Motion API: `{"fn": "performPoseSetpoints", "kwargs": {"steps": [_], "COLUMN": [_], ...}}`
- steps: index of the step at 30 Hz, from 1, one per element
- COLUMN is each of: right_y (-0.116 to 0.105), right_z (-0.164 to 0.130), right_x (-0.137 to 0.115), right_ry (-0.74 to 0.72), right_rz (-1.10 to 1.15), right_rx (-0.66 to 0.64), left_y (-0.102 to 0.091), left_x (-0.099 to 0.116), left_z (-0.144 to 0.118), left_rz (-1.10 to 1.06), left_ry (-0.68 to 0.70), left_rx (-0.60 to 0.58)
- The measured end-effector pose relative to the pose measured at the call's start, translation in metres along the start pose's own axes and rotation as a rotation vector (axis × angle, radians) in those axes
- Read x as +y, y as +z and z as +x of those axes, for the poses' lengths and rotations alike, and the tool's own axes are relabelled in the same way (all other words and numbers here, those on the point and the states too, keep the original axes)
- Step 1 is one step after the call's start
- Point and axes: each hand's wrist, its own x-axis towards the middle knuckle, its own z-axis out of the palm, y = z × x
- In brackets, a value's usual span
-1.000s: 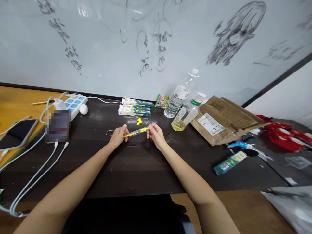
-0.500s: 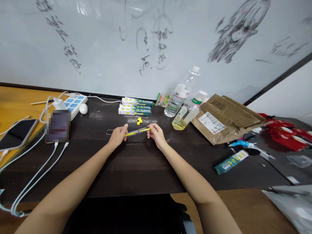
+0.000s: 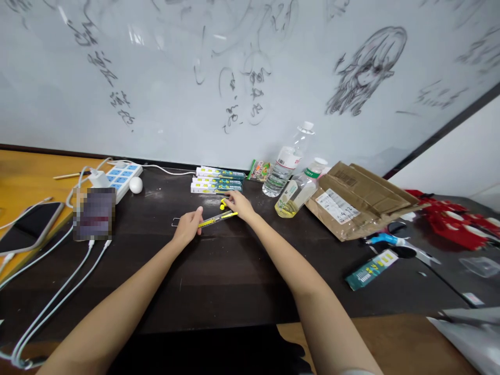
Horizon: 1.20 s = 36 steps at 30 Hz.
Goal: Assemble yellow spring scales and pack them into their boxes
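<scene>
My left hand [image 3: 188, 225] pinches one end of a slim clear tube with yellow markings [image 3: 217, 219], holding it just above the dark tabletop [image 3: 219, 271]. My right hand [image 3: 239, 203] has let go of the tube and reaches farther back, its fingertips at a small yellow cap [image 3: 223, 203] lying on the table. Just behind the cap sit three long green-and-white boxes [image 3: 217, 180] stacked side by side. A thin wire clip [image 3: 175, 223] lies left of my left hand.
A power strip [image 3: 123, 176], white egg-like ball [image 3: 136, 185], phone [image 3: 27, 224] and cables lie at the left. Two plastic bottles [image 3: 288, 161], a cardboard parcel [image 3: 357, 197], blue-handled scissors [image 3: 394, 240], another green box [image 3: 371, 269] and red items [image 3: 457, 219] lie at the right. A whiteboard stands behind.
My right hand released the tube's right end and moved back toward the yellow cap. My left hand still holds the tube. The camera view tilted slightly upward.
</scene>
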Motion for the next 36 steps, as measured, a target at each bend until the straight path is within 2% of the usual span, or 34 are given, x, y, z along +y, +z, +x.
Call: {"fn": "performPoseSetpoints", "kwargs": {"steps": [3, 6, 11, 12, 14, 16, 26, 36], "right_y": [0.011, 0.010, -0.011, -0.015, -0.017, -0.016, -0.008, -0.011], "right_z": [0.015, 0.010, -0.039, -0.051, -0.069, -0.079, -0.082, -0.082], "right_x": [-0.004, 0.002, 0.012, 0.011, 0.007, 0.002, -0.016, -0.019], "right_ry": [0.083, 0.122, 0.239, 0.268, 0.373, 0.420, 0.363, 0.207], "right_rz": [0.078, 0.165, 0.350, 0.422, 0.712, 0.849, 0.979, 0.838], "right_rx": [-0.029, -0.010, 0.110, 0.143, 0.241, 0.269, 0.270, 0.223], "left_y": [-0.001, -0.001, 0.003, 0.004, 0.006, 0.007, 0.006, 0.007], "left_x": [-0.001, 0.000, 0.002, 0.001, 0.000, -0.001, 0.002, 0.003], "left_z": [0.000, 0.000, -0.001, -0.002, -0.002, -0.002, -0.003, -0.005], "left_rz": [-0.026, -0.038, -0.055, -0.051, -0.035, -0.023, 0.001, 0.032], "left_ry": [-0.006, -0.006, -0.050, -0.053, -0.046, -0.034, -0.039, 0.003], "left_rx": [0.006, 0.013, 0.024, 0.024, 0.026, 0.034, 0.043, 0.012]}}
